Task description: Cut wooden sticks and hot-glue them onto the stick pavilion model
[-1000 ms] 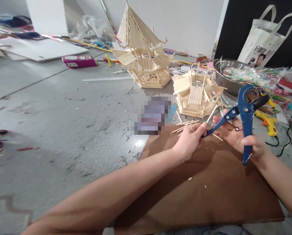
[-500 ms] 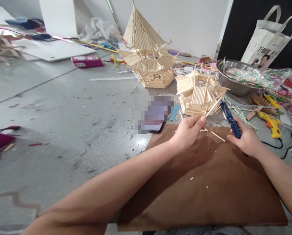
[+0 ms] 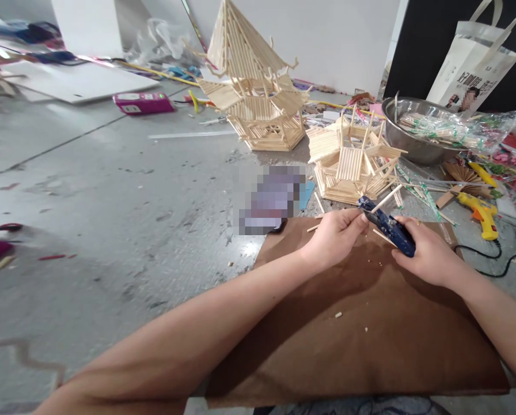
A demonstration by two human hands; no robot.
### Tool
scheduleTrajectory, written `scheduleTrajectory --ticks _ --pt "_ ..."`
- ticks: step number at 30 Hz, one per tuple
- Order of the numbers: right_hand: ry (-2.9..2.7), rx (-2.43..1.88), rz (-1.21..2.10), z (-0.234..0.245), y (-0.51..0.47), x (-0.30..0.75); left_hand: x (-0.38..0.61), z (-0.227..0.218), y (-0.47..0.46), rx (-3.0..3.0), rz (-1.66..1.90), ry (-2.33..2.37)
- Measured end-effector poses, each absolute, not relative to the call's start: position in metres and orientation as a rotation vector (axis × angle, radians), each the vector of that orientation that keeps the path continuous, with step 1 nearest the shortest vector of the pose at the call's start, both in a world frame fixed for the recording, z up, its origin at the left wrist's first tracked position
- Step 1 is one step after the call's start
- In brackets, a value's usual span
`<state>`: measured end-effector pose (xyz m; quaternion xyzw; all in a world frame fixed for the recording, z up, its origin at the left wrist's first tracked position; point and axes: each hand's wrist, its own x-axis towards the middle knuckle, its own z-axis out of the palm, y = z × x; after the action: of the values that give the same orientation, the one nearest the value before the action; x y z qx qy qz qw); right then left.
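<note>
Clock centred on the cutter's head, 12 pointing away from us. Our left hand (image 3: 333, 236), at 8 o'clock, is pinched narrow, thumb against fingers, on the near end of a thin, round, pale wooden stick (image 3: 387, 198). The stick's free end points to about 2 o'clock. Our right hand (image 3: 431, 251), at 4 o'clock, is wrapped around the handles of a blue, scuffed metal hand cutter (image 3: 396, 231), whose head aims toward 10 o'clock and meets the stick right beside our left fingertips. We cannot tell whether the blade has bitten in.

Step in hand, as we judge it: trimming the stick to length. The next move seems to call for a steady left pinch, fingertips kept clear of the blade, and a firm right squeeze with the stick lying square across the cut.

Surroundings: the work is above a flat brown sheet (image 3: 348, 357). A tiny pale offcut (image 3: 338, 314) lies on it between 6 and 7 o'clock. At 11 o'clock stands a roofless hexagonal model of pale sticks (image 3: 351, 164); beyond it, between 10 and 11, a taller pale stick pagoda with a pointed roof (image 3: 258, 109). At 3 o'clock lies a yellow plastic glue gun (image 3: 482, 214); at 1, a round shiny metal bowl (image 3: 413, 151) holding wrapped sticks.
</note>
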<state>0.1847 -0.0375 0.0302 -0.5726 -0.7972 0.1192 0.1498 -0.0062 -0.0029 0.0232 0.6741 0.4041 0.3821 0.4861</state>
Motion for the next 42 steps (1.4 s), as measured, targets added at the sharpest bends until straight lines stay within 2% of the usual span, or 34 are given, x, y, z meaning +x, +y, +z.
scheduleTrajectory --ticks 12,25,33,42 --pt "-2.287 -1.625 0.313 0.0291 -0.04 0.182 -0.0057 0.0238 -0.0038 1.715 0.911 0.99" --pt "-2.277 -1.694 0.443 0.0305 -0.0399 0.1803 -0.0063 0.0247 -0.0023 1.805 0.887 0.999" --pt "-2.322 -1.747 0.276 0.0315 -0.0449 0.1771 -0.005 0.0243 -0.0037 1.864 0.912 0.993" --pt "-2.324 -1.852 0.269 0.0341 -0.043 0.175 -0.0032 0.0229 -0.0051 1.872 1.004 1.049"
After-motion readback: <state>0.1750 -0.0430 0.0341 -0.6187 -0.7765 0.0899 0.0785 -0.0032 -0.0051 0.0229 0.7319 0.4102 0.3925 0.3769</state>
